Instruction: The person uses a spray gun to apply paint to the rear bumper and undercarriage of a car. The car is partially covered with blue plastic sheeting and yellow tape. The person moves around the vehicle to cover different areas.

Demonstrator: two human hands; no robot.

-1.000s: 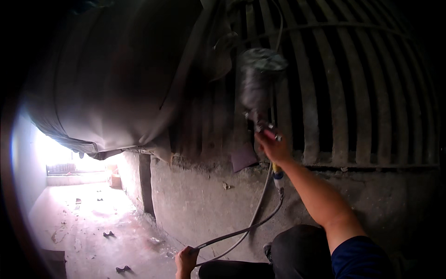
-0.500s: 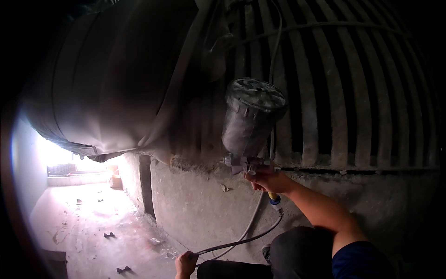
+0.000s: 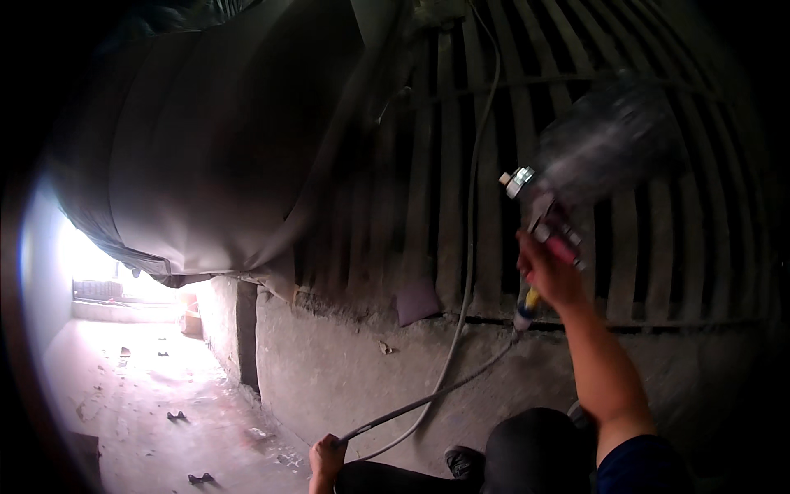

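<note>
1. Spray gun (image 3: 550, 216), with its blurred cup (image 3: 605, 144) uppermost, is gripped fully closed in the right hand (image 3: 550, 272) before the slatted metal panel (image 3: 658, 247).
2. Grey hose (image 3: 428, 399) is pinched in the left hand (image 3: 327, 457), low down.
3. Spraying appears under way; steadier aim is judged necessary.

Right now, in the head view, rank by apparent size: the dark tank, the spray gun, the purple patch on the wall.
1. dark tank, by far largest
2. spray gun, enlarged by nearness and blurred
3. purple patch
</note>
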